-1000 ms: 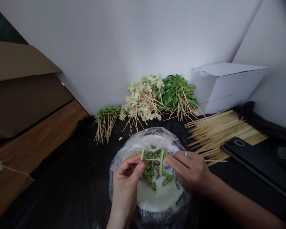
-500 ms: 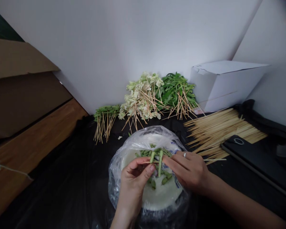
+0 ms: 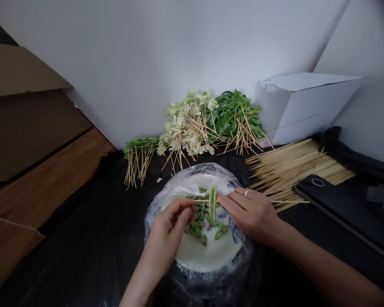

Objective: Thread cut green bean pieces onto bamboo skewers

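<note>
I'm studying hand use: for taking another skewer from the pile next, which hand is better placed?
Probably the right hand: it is nearer the pile, while the left hand, farther off, holds a skewer.

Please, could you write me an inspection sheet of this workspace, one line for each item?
Surface: black sheet, creased.
Things in hand: skewer through two green pieces, above a blue-patterned white plate of cut pieces, wrapped in clear plastic.
Clutter: phone partly on loose skewers; small pale scrap.
Hands: left pinches the skewer; right has fingertips at the green pieces, thumb hidden.
Cables: nothing seen; pale string at left.
Surroundings: three skewered vegetable piles near the wall, white box, brown box.
</note>
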Demonstrator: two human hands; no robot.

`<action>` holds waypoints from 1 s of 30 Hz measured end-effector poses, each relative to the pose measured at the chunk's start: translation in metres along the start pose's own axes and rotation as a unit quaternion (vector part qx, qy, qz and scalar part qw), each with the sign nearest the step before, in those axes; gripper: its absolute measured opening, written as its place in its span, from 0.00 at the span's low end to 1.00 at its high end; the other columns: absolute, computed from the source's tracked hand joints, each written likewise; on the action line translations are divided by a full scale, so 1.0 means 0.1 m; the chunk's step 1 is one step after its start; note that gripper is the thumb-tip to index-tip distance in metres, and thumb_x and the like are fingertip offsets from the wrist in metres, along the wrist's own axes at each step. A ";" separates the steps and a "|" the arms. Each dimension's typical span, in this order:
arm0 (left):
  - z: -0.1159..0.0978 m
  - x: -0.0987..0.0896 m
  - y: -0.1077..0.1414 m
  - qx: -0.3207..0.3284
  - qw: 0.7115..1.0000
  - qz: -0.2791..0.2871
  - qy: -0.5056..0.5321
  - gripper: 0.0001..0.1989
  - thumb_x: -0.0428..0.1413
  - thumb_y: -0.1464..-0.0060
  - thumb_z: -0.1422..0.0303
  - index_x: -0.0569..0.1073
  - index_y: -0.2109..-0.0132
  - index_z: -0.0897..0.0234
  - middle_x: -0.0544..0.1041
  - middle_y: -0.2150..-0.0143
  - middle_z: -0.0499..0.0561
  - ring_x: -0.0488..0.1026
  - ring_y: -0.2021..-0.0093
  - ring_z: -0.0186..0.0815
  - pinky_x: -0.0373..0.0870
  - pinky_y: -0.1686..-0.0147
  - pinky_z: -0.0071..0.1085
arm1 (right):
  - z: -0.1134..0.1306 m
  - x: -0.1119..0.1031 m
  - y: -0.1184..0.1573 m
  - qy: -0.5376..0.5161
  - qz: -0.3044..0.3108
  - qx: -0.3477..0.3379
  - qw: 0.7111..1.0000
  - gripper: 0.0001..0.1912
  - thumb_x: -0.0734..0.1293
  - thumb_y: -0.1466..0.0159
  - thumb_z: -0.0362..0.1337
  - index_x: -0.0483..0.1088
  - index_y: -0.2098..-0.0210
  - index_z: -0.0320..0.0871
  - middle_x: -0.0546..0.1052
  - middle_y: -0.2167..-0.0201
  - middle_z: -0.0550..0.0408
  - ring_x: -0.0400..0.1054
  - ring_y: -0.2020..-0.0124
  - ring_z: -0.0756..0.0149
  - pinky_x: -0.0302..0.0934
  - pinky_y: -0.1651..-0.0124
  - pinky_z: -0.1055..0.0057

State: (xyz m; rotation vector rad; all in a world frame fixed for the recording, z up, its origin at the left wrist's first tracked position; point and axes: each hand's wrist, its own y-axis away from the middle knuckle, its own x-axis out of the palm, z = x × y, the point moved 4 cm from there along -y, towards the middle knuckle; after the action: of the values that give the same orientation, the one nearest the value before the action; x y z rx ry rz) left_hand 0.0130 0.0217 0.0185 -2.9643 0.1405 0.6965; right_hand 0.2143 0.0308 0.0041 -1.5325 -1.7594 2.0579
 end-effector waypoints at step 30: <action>0.14 0.10 0.09 -0.116 0.955 -0.063 0.265 0.12 0.67 0.52 0.63 0.83 0.60 0.61 0.81 0.64 0.50 0.74 0.67 0.32 0.74 0.64 0.28 | 0.04 -0.13 -0.06 -0.053 -0.071 -0.008 0.996 0.12 0.59 0.32 0.28 0.72 0.56 0.32 0.75 0.74 0.51 0.68 0.71 0.65 0.62 0.65 0.67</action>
State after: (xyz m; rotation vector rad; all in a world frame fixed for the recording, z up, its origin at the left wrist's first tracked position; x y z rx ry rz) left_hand 0.0146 0.0138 0.0009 -3.2706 -0.1026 -0.1226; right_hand 0.2153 0.0221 0.0164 -1.2816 -1.8644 2.0979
